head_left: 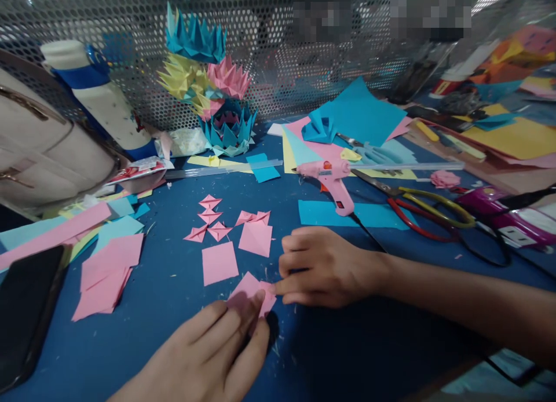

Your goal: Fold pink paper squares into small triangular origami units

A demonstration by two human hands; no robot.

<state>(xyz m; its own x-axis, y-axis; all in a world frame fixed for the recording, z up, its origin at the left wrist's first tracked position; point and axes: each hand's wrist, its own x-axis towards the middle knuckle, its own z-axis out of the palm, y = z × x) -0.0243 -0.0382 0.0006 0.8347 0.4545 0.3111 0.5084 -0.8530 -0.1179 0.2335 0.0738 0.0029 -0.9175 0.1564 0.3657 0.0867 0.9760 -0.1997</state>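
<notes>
A pink paper square [247, 289], partly folded at its right side, lies on the blue table under my hands. My left hand [217, 344] presses and pinches it with thumb and fingers, covering much of it. My right hand [319, 267] is curled, with its fingertips closed at the paper's right corner. Just beyond lie a flat pink square [220, 263], another pink square [255, 241] with small folded pieces at its top, and several folded pink triangles [209, 216].
Pink sheets [106, 274] and a phone [30, 315] lie to the left. A pink glue gun [328, 179], with its cord near my right wrist, and scissors [425, 208] lie ahead. A folded paper model [228, 124] stands by the perforated metal panel [278, 54].
</notes>
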